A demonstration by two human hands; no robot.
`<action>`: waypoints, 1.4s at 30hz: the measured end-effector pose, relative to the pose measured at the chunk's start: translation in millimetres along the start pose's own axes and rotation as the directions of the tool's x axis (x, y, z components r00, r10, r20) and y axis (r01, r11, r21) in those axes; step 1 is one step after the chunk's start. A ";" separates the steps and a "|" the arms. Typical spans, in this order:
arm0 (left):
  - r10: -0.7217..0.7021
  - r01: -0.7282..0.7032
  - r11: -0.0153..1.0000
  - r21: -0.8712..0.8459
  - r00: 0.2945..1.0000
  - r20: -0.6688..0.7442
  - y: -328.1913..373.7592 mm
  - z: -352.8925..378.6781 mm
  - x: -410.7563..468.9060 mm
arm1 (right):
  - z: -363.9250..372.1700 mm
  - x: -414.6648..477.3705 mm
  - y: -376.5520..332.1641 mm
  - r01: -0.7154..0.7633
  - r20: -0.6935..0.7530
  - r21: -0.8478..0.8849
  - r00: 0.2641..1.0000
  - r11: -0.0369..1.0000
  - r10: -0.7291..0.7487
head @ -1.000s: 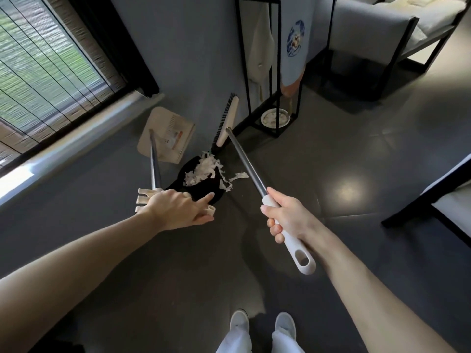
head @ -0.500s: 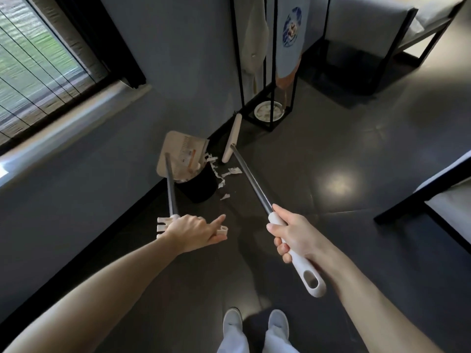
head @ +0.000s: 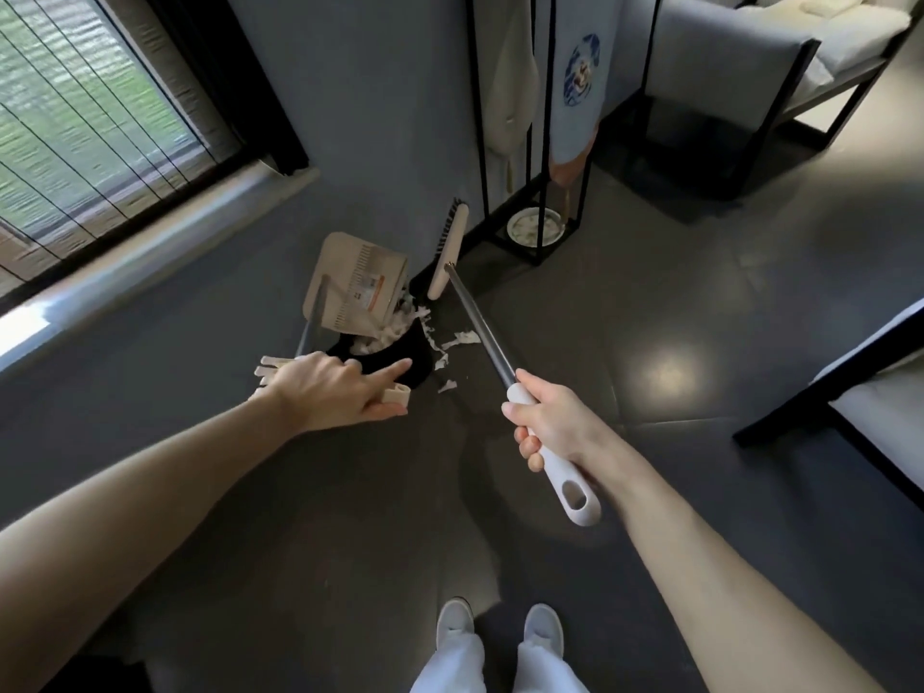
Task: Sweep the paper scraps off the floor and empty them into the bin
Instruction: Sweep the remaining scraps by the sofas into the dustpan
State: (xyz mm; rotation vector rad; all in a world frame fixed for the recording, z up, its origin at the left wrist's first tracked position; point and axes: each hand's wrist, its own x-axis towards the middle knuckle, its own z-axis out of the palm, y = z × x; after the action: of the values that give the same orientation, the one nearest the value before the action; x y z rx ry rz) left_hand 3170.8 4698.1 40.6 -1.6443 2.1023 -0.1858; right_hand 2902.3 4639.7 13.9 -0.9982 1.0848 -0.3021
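white shredded paper scraps [head: 389, 336] fill black bin [head: 419, 376]; left grip [head: 332, 392] holds dustpan [head: 360, 287], right grip [head: 555, 422] holds broom [head: 481, 328].

Beige dustpan [head: 360, 287] tipped mouth-down over black bin [head: 402, 365], just ahead of left grip [head: 330, 392]; white paper scraps [head: 385, 335] heaped at bin mouth; loose scraps [head: 460, 340] on floor [head: 650, 467] beside bin; broom [head: 480, 327], beige head, steel shaft, slants forward from right grip [head: 555, 422].
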 end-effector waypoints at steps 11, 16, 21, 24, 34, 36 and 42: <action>-0.445 0.414 0.876 -0.247 0.892 -0.086 -1.6 -62.7 -80.8 | 9.6 -36.8 -6.4 0.070 0.064 -0.004 0.996 0.998 -0.069; -0.751 0.525 0.561 -0.641 0.648 -0.127 11.7 -72.9 -149.3 | 22.7 -68.4 12.6 0.065 0.112 -0.044 0.992 0.997 -0.060; -0.922 0.348 0.084 -0.934 0.383 0.060 47.3 -48.4 -219.6 | 28.5 -116.8 57.9 -0.008 0.110 -0.067 0.994 0.998 0.015; -0.929 0.336 -0.092 -0.937 0.310 0.202 84.3 -25.2 -264.0 | 36.4 -147.7 90.8 -0.068 0.118 -0.122 0.990 0.990 0.083; -0.795 0.375 -0.594 -0.711 -0.139 0.591 343.0 1.5 -421.7 | 25.6 -244.4 203.4 -0.262 0.285 -0.486 0.855 0.834 0.434; -0.761 0.401 -0.643 -0.653 -0.234 0.605 418.0 -16.1 -451.9 | 12.7 -271.3 230.1 -0.237 0.334 -0.586 0.801 0.775 0.498; -0.630 0.348 -0.775 -0.528 -0.493 0.600 640.5 -92.4 -522.8 | -15.3 -384.0 321.8 0.007 0.427 -0.854 0.583 0.520 0.692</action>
State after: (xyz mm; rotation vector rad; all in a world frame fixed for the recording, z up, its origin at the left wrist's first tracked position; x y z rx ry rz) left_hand 2658.2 5353.1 21.6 -3.7863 -0.9140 -0.0090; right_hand 2626.9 5057.5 -15.7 -1.4320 0.5806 1.0489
